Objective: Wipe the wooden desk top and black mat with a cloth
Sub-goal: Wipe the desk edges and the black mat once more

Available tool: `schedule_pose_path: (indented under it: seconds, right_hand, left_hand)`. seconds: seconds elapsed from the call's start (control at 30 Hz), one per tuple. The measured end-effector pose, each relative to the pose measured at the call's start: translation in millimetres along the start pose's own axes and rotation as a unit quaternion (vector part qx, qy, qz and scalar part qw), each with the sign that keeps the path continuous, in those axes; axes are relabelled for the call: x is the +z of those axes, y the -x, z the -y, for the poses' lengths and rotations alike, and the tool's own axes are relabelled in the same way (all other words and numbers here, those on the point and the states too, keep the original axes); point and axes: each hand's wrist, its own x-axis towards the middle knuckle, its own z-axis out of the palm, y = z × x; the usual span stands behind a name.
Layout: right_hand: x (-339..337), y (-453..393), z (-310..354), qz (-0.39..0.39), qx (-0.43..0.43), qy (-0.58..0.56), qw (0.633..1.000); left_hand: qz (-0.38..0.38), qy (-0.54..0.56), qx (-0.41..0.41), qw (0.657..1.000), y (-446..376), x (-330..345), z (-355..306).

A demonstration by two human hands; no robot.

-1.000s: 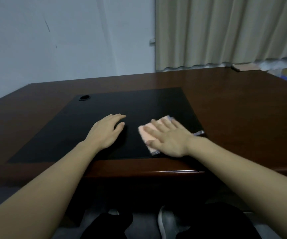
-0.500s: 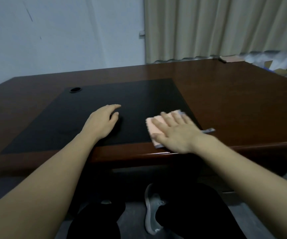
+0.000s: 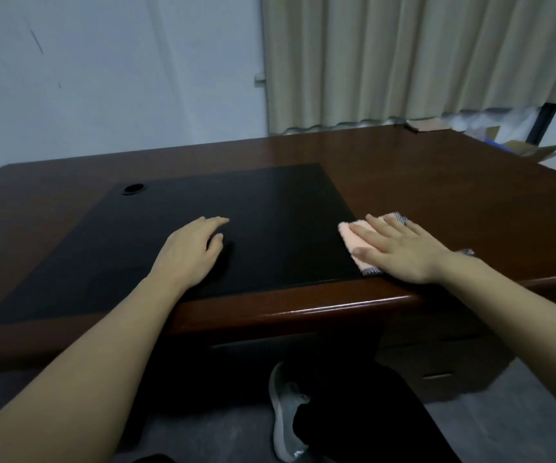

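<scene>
A dark brown wooden desk top [image 3: 454,195] carries a large black mat [image 3: 243,208]. A pink cloth [image 3: 353,240] lies at the mat's near right corner, half on the mat and half on the wood. My right hand [image 3: 400,250] presses flat on the cloth with straight fingers and covers most of it. My left hand [image 3: 189,252] rests palm down on the mat near its front edge, fingers relaxed, holding nothing.
A round cable hole [image 3: 133,188] sits at the mat's far left corner. A flat brown object [image 3: 425,125] lies at the desk's far right edge by the curtain [image 3: 403,58]. Cardboard boxes [image 3: 534,150] stand beyond the right side. Drawers [image 3: 437,359] are under the desk.
My right hand has slid the cloth to the right, from the mat's near right area to its right edge and onto the wood. My left hand stays on the mat.
</scene>
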Motion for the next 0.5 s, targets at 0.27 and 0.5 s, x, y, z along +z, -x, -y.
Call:
schedule_pose_path:
  seconds: [0.27, 0.5]
  right_hand:
    - [-8, -78, 93, 0.003, -0.039, 0.025, 0.999]
    - [-9, -69, 56, 0.001, -0.160, 0.032, 0.987]
  left_hand:
    - [0.016, -0.012, 0.010, 1.000, -2, 2, 2]
    - [0.044, -0.025, 0.028, 0.998, -30, -10, 16]
